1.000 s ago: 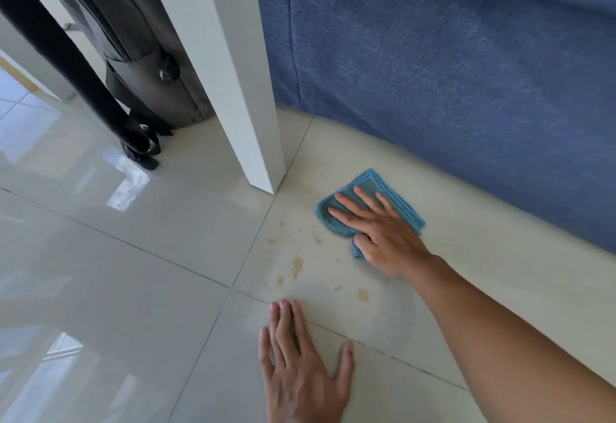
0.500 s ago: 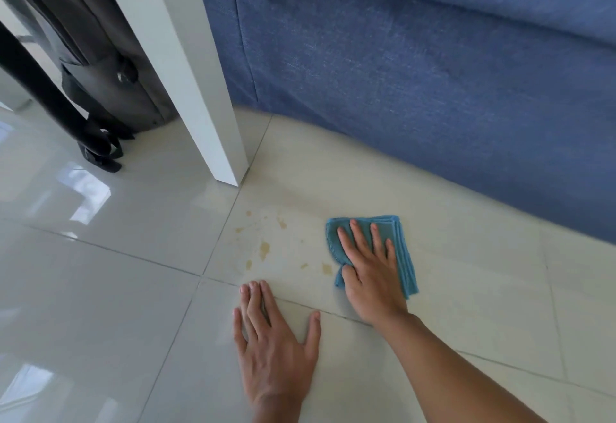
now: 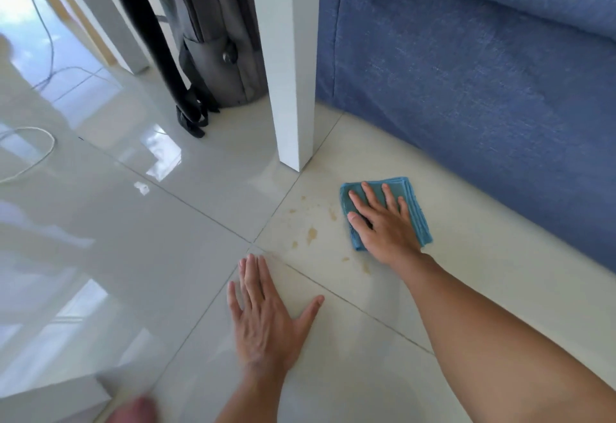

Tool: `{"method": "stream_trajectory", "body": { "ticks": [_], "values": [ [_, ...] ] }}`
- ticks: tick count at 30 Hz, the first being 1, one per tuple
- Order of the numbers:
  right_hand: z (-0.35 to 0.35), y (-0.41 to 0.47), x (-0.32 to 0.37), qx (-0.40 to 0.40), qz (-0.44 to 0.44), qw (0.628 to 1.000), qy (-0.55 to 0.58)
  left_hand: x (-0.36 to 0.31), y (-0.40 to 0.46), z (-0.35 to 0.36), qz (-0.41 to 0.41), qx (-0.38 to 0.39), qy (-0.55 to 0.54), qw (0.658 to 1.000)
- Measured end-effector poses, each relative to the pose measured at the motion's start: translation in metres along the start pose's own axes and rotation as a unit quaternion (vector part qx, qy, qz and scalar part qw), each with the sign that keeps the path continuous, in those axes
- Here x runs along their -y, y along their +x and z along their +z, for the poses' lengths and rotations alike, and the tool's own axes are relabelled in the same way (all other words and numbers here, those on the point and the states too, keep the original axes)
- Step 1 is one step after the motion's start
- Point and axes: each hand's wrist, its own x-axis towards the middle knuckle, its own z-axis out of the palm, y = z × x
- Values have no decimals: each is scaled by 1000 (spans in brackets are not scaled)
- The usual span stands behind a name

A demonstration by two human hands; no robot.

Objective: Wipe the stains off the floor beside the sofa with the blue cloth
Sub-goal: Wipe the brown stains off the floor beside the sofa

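Observation:
A folded blue cloth point(image 3: 416, 209) lies flat on the pale floor tile close to the blue sofa point(image 3: 483, 72). My right hand point(image 3: 383, 226) presses down on the cloth with fingers spread. Several small brownish stains point(image 3: 311, 232) dot the tile just left of the cloth, and some sit below it near my wrist. My left hand point(image 3: 266, 316) rests flat on the floor in front of the stains, palm down, fingers apart, holding nothing.
A white table leg point(image 3: 293, 89) stands on the floor just behind the stains. A grey backpack point(image 3: 216, 39) with black straps leans behind it. A white cable point(image 3: 30, 162) loops on the glossy tiles at the left.
My right hand has slid the cloth from beside the table leg back toward me, then a little further away again, right of the stains. My left hand has stayed planted.

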Motion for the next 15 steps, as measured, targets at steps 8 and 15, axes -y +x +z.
{"method": "stream_trajectory", "body": {
  "ticks": [8,15],
  "values": [
    [-3,9,7,10,-3,999,44,13,1,2,-38,2,10,999],
    [3,16,7,3,-29,1000,10,14,2,2,-34,7,0,999]
  ]
}}
